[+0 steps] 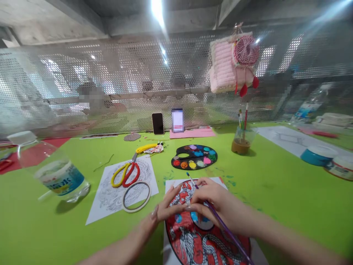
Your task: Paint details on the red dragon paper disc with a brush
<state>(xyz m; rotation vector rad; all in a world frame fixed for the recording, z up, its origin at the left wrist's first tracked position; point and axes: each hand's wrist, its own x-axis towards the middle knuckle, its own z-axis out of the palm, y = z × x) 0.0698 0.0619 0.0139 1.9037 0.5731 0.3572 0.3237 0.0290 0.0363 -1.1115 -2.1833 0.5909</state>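
Observation:
My right hand [215,197] grips a purple-handled paintbrush [224,228], whose blue-tinted tip points up and away over the sheet. Beneath both hands lies a round dragon picture [190,244] on white paper, painted mostly red, with a partly blue circle in the middle. My left hand [168,208] rests flat on the picture's left side, fingers stretched, its fingertips near the right hand. Just beyond the sheet sits a black paint palette [180,149] with several coloured paints. The hands hide part of the picture.
Left of the sheet are a tape roll [126,206], scissors [134,169], a line drawing [106,200] and a water bottle [64,180]. A brown-water cup [240,145] with brushes stands right of the palette. Two phones [158,123] lean at the back; paint jars [317,156] are far right.

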